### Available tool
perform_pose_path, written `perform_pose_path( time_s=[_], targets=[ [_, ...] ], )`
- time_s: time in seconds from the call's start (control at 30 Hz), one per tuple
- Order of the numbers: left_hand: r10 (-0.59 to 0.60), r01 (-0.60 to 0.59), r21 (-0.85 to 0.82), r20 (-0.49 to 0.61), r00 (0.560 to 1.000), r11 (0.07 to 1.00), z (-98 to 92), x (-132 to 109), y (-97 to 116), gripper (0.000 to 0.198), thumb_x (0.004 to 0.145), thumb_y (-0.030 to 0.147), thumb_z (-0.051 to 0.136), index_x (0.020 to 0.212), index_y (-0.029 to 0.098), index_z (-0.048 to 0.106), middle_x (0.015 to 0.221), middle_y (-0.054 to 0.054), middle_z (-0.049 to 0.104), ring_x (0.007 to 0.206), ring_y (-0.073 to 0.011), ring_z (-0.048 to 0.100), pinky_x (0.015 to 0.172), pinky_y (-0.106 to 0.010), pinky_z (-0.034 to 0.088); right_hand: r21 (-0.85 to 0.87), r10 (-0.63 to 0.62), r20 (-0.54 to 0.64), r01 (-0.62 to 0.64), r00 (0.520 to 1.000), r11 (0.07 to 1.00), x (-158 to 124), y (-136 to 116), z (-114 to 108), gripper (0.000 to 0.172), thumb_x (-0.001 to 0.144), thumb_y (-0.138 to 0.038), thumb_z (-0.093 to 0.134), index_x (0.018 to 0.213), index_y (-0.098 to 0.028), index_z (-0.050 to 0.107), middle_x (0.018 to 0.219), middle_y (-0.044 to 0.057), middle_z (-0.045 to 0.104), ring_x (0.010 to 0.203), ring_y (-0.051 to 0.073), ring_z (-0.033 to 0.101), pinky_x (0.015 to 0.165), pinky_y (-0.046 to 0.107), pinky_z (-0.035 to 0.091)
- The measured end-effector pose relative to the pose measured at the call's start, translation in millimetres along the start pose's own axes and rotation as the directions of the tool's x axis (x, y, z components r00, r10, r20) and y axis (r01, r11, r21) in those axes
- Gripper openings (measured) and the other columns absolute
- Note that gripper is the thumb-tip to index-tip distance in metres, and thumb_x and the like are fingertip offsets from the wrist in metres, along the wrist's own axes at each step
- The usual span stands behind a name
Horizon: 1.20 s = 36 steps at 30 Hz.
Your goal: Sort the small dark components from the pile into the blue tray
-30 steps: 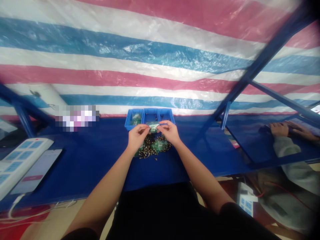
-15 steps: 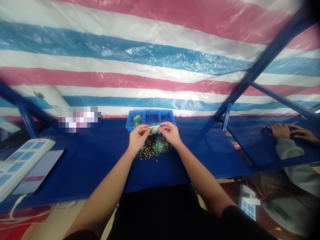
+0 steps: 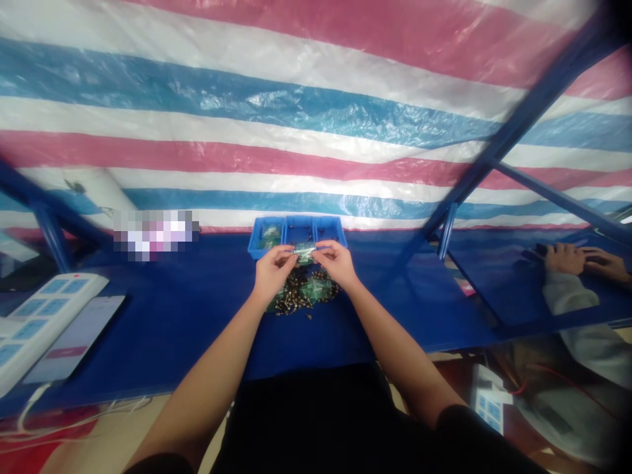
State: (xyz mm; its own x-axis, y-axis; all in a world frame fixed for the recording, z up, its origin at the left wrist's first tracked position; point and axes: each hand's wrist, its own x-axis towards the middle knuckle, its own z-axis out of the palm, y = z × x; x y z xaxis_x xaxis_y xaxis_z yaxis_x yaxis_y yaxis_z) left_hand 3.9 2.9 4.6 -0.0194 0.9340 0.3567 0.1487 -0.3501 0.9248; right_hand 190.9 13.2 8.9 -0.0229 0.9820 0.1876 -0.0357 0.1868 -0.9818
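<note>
We pinch one green board (image 3: 303,251) between left hand (image 3: 272,270) and right hand (image 3: 336,262) | blue tray (image 3: 253,245): spare boards (image 3: 269,232) in left compartment, others unclear.

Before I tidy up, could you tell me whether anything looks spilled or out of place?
A loose heap of green boards and dark bits lies on the blue table in front of the bins, not in them.
</note>
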Motion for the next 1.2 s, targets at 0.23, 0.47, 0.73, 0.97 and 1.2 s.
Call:
perform_pose_path(
  time_s=[0.23,0.47,0.73,0.97,1.2],
  targets=[
    [-0.042,0.041,-0.04,-0.024,0.999,0.998,-0.5,1.9,0.2,0.047,0.077,0.038,0.072,0.118,0.018,0.06,0.084,-0.004,0.073,0.066,-0.0158,0.069,0.067,-0.028,0.056,-0.004,0.039,-0.007,-0.04,0.999,0.999,1.7,5.5,0.1,0.045,0.067,-0.045,0.076,0.101,-0.016,0.07,0.082,0.006,0.074,0.069,0.017,0.068,0.063,0.028,0.055],
    [-0.011,0.011,0.109,0.004,1.0,0.994,-2.5,2.6,-3.7,0.029,0.079,0.044,0.068,0.091,0.018,0.07,0.076,-0.003,0.069,0.064,-0.0149,0.065,0.063,-0.027,0.053,0.023,0.036,-0.045,-0.035,0.998,0.999,3.4,6.5,0.9,0.036,0.066,-0.046,0.076,0.086,-0.016,0.071,0.08,0.006,0.073,0.064,0.016,0.064,0.053,0.025,0.05],
    [0.016,-0.01,0.149,-0.043,0.999,0.989,-1.8,0.3,-1.1,0.029,0.08,0.044,0.067,0.093,0.019,0.073,0.061,0.0,0.067,0.057,-0.0148,0.063,0.062,-0.027,0.053,-0.081,-0.074,-0.061,0.069,0.995,0.994,3.2,8.2,-2.5,0.031,0.071,-0.047,0.073,0.083,-0.019,0.072,0.062,0.0,0.064,0.054,0.012,0.055,0.054,0.026,0.047],
    [0.035,-0.032,0.088,-0.027,0.999,0.996,-1.3,-1.1,0.4,0.03,0.08,0.043,0.068,0.096,0.018,0.073,0.089,-0.007,0.074,0.079,-0.0208,0.071,0.078,-0.034,0.057,0.051,0.011,0.069,-0.014,0.998,0.999,1.2,1.5,-1.3,0.038,0.076,-0.05,0.066,0.097,-0.019,0.071,0.085,0.006,0.074,0.069,0.016,0.066,0.057,0.026,0.05],
    [0.072,-0.064,0.133,-0.053,0.996,0.989,-3.2,-3.3,8.1,0.028,0.085,0.042,0.06,0.095,0.019,0.073,0.088,-0.005,0.073,0.073,-0.0171,0.067,0.071,-0.03,0.055,0.001,-0.025,0.007,0.025,1.0,1.0,0.0,0.4,-1.2,0.033,0.074,-0.048,0.07,0.091,-0.02,0.073,0.086,0.005,0.074,0.067,0.016,0.065,0.061,0.028,0.053]
  ],
)
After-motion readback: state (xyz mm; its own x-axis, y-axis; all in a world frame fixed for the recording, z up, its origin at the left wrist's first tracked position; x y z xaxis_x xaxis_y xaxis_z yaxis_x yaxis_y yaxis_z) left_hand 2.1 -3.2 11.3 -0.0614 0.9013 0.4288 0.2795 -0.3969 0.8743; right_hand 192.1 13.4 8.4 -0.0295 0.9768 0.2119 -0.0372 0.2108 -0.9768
